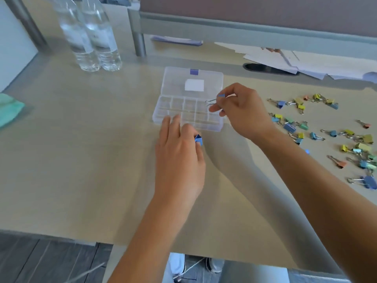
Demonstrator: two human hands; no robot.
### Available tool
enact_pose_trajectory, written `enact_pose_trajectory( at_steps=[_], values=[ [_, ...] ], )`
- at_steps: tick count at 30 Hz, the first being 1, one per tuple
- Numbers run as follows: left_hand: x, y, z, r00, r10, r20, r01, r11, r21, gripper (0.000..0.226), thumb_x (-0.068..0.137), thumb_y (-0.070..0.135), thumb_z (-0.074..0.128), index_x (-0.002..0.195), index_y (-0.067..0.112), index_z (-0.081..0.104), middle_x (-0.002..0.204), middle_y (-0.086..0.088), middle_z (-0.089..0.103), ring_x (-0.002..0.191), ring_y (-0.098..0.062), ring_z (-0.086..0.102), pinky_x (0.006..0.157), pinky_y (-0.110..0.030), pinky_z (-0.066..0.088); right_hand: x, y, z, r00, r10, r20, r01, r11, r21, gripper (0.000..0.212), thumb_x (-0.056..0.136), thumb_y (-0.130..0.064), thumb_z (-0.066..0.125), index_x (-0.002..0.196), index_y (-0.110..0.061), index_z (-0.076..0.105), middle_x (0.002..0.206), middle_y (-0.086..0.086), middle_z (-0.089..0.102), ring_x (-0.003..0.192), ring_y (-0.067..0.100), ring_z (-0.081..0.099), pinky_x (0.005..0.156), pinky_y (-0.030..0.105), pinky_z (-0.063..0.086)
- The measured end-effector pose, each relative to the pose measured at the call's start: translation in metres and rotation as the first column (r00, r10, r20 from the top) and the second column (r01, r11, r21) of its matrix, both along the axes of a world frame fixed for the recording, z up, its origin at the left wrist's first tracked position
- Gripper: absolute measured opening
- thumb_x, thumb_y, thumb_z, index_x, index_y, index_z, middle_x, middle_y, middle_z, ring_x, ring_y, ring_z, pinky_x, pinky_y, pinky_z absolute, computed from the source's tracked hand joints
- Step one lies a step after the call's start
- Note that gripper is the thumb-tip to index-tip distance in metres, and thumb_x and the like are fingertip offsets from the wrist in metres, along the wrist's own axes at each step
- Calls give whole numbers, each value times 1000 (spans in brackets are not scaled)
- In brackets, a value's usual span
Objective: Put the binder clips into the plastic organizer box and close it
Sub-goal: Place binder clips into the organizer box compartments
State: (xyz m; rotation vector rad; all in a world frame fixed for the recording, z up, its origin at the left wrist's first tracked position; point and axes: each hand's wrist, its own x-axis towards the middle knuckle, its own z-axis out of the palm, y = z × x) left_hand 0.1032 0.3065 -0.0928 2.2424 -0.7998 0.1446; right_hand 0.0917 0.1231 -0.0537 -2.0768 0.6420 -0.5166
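Observation:
A clear plastic organizer box [177,105] lies open in the middle of the table, its lid [175,82] folded back and its compartments showing. My right hand [240,111] pinches a small blue binder clip [214,100] over the box's right-hand compartments. My left hand [179,152] sits at the box's front edge, fingertips touching its rim, with another blue binder clip [198,139] held under the thumb. Several coloured binder clips [326,131] lie scattered on the table to the right.
Two clear water bottles [91,37] stand at the back left. Loose papers [306,62] lie at the back right beside a dark cable opening [265,68]. A green cloth [10,111] rests at the left edge. The table's front edge [61,233] runs below my arms.

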Motion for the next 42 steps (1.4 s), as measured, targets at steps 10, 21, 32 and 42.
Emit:
enact_pose_trajectory(
  at_steps=[10,21,32,42],
  values=[
    [19,-8,-8,999,-38,-22,41,980,195,11,94,6,49,95,17,51,127,-4,56,142,-30,36,104,-51,38,-20,-23,-3,990,-24,-138,24,1000,-3,9,101,-25,58,96,-21,65,78,-11,79,62,0,62,56,23,46],
    [-33,-3,-12,987,-155,29,151,981,120,12,91,11,45,98,14,54,150,-13,43,148,-33,26,108,-51,37,-78,-13,6,999,-44,-17,45,994,100,8,91,-21,73,90,-25,79,72,-9,73,60,1,54,54,9,41],
    [-37,14,-22,976,-217,32,207,959,195,9,94,11,48,101,17,51,157,-14,36,153,-31,15,115,-55,28,-35,8,-3,981,-93,-170,88,995,-41,5,85,-22,82,84,-19,79,69,-7,74,42,-5,51,48,14,40],
    [-36,15,-22,977,-213,25,205,960,189,11,92,17,46,101,18,53,158,-12,36,154,-29,15,118,-53,27,-32,9,-7,971,-111,-211,78,984,-159,10,82,-28,84,75,-21,80,57,-11,67,46,3,51,50,19,45]
  ],
)
